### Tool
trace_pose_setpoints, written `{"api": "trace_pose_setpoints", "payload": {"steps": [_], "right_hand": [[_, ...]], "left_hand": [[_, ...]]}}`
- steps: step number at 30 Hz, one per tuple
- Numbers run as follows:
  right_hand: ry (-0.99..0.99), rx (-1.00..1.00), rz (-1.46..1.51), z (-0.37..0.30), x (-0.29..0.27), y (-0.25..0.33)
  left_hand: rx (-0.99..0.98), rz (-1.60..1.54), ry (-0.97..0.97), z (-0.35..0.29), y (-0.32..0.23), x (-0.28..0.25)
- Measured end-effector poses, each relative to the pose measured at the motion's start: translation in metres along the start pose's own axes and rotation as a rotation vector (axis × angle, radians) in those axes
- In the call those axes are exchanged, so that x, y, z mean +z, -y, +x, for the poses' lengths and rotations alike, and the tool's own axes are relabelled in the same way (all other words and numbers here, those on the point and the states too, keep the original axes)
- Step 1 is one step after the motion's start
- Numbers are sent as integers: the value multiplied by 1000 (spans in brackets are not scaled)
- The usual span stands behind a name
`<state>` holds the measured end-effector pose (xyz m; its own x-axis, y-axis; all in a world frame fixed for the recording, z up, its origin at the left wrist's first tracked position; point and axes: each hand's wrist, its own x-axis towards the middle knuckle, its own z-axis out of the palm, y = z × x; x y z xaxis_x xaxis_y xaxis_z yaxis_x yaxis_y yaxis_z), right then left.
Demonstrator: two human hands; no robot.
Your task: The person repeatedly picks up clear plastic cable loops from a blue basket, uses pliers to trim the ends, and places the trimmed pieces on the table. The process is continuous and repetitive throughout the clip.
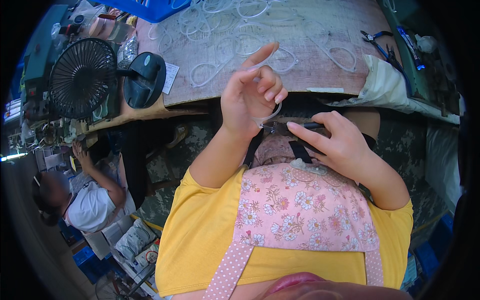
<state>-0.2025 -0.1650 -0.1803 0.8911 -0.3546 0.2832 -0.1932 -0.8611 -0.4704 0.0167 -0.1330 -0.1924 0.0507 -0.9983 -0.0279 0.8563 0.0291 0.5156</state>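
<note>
Okay, we had two bare hands at work over the lap, just off the near edge of the table [305,81]. We saw the left hand [245,95] palm inward, index finger raised, the other fingers curled; its grip was loosely closed on a clear tube [274,117], which bent down beside the wrist. We found the tube's lower end between the hands, next to a small shiny piece [271,129] at the tip of a dark-handled tool [312,126]. The right hand [345,142] had its grip wrapped round that tool, pointing it left; we couldn't tell whether the tool's tip touched the tube. Behind the hands, we logged more clear loops [252,17] scattered over the table. On its left we had a black fan [82,77] and a paper slip [171,77]; on its right, blue-handled pliers [394,60] and a white bag [377,82]. We also marked a blue bin [145,10] at the far edge, a pink flowered apron [305,205] and a co-worker [95,207] seated at left.
</note>
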Motion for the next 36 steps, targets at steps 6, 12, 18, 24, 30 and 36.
{"api": "trace_pose_setpoints", "payload": {"steps": [6,12,18,24,30,36], "right_hand": [[-204,114,242,-4,1,8],[-23,80,94,-9,2,5],[-195,188,261,-22,-11,-1],[-116,102,265,-15,-1,7],[-123,121,267,-16,-2,5],[-111,123,265,-16,-2,1]], "left_hand": [[23,0,-4,1,2,-1],[49,257,106,-4,6,-11],[423,1825,4,-24,-27,-36],[427,2592,-54,5,-74,-81],[59,2799,-50,0,-88,-76],[142,2730,-64,-3,-112,-55]]}}
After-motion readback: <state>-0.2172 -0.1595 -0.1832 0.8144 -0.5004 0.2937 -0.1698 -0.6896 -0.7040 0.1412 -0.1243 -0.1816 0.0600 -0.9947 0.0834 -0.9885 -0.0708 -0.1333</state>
